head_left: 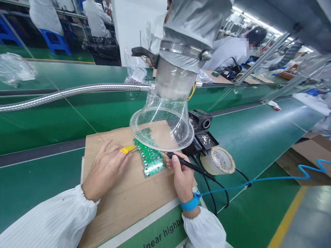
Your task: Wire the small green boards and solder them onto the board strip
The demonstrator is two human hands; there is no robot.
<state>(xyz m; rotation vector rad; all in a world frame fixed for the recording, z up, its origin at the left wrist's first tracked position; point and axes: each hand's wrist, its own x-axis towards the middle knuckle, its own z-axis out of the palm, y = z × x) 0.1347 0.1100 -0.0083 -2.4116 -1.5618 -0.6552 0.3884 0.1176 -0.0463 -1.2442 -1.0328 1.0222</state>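
My right hand [183, 177] is closed around a black soldering iron [191, 166], its tip reaching the right edge of a green circuit board [151, 156]. On the board's other side, my left hand [108, 167] pinches a yellow solder wire dispenser [128, 149], from which a thin wire runs to the board's left edge. The board lies flat on a brown cardboard sheet [116, 213]. Part of the board shows through the clear fume hood [161, 129] above it. A blue wrist strap [190, 204] circles my right wrist.
Right of the board stand a black iron holder [200, 120] with solder bits and a round pot [218, 161]. A blue cord [258, 179] stretches right from my wrist. A metal flexible tube [74, 92] crosses at left. Co-workers sit across the green bench.
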